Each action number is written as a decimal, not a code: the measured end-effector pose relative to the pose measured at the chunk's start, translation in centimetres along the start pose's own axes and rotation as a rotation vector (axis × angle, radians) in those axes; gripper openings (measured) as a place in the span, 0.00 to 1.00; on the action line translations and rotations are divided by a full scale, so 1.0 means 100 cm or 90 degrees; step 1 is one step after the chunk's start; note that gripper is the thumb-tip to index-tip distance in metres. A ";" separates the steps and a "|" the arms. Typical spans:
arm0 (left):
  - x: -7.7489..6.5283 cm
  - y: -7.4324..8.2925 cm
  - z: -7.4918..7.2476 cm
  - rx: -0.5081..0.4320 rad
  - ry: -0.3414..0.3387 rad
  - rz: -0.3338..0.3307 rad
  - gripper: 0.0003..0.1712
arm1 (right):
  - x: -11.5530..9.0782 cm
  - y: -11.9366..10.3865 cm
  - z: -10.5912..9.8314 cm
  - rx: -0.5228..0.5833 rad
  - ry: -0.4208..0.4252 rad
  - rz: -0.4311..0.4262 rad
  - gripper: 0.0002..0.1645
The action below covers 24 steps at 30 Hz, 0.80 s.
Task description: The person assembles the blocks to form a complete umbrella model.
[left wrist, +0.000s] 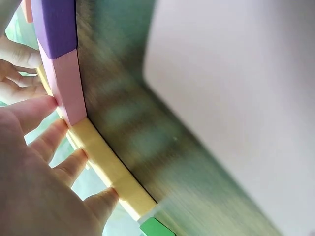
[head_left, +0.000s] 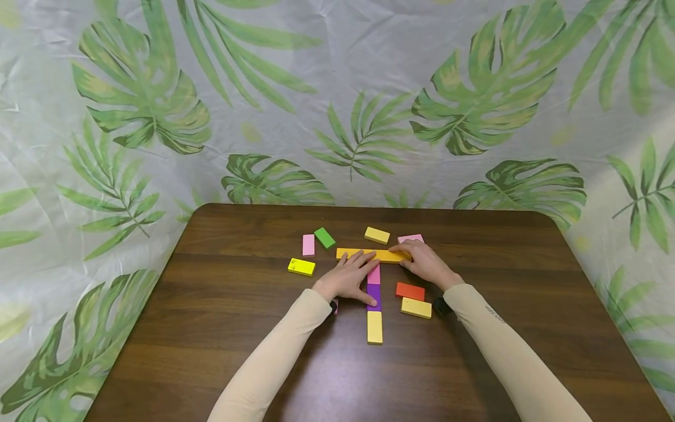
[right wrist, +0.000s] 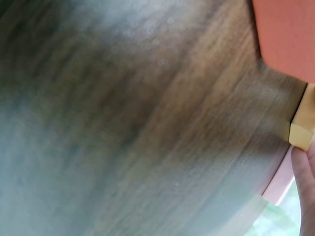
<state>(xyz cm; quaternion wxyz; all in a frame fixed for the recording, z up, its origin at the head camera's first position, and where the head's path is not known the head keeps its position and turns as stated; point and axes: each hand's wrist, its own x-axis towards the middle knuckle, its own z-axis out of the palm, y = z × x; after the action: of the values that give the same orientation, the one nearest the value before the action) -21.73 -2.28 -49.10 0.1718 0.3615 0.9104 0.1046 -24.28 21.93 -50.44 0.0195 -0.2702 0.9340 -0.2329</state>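
Dark brown wood-grain covers the desk (head_left: 179, 328). Nearest on it lies a pale yellow rectangular block (head_left: 374, 329), the foot of an upright line running away from the person. To its right, a buff-yellow rectangular block (head_left: 416, 308) touches a red rectangular block (head_left: 410, 291) just behind it. Next in the line comes a purple rectangular block (head_left: 374, 289), then a magenta-pink rectangular block (head_left: 374, 275), end to end.

Across the far end of this line, touching it, lies a long orange-yellow bar (head_left: 358, 254), forming a T. The left hand (head_left: 345, 279) is spread flat, fingertips resting on the bar and thumb on the purple block. A bright yellow rectangular block (head_left: 301, 267) lies left of it. The right hand (head_left: 428, 264) pinches the bar's right end between thumb and fingers.

Farther back are a light pink rectangular block (head_left: 308, 246), a green rectangular block (head_left: 324, 237) just beside it, a cream-yellow rectangular block (head_left: 377, 235) behind the bar, and another pink block (head_left: 410, 238) partly hidden by the right hand. Pale cloth printed with green leaves (head_left: 358, 70) hangs behind.
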 end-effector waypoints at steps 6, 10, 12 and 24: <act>0.000 0.003 -0.001 0.022 0.000 -0.013 0.59 | -0.001 0.001 0.000 -0.006 0.000 0.005 0.21; 0.000 0.006 -0.003 0.018 -0.005 -0.017 0.59 | -0.001 0.002 0.000 -0.004 -0.003 0.009 0.22; 0.000 0.006 -0.003 0.018 -0.008 -0.019 0.59 | -0.001 0.002 -0.001 -0.001 -0.004 0.009 0.22; 0.000 0.006 -0.004 0.015 -0.012 -0.027 0.59 | -0.009 0.003 -0.006 0.032 0.034 0.005 0.21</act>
<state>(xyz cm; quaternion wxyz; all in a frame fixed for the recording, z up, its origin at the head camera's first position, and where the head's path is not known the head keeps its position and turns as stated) -21.49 -1.86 -48.52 0.1782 0.3451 0.9174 0.0870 -23.76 22.89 -50.10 0.0027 -0.2596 0.9291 -0.2633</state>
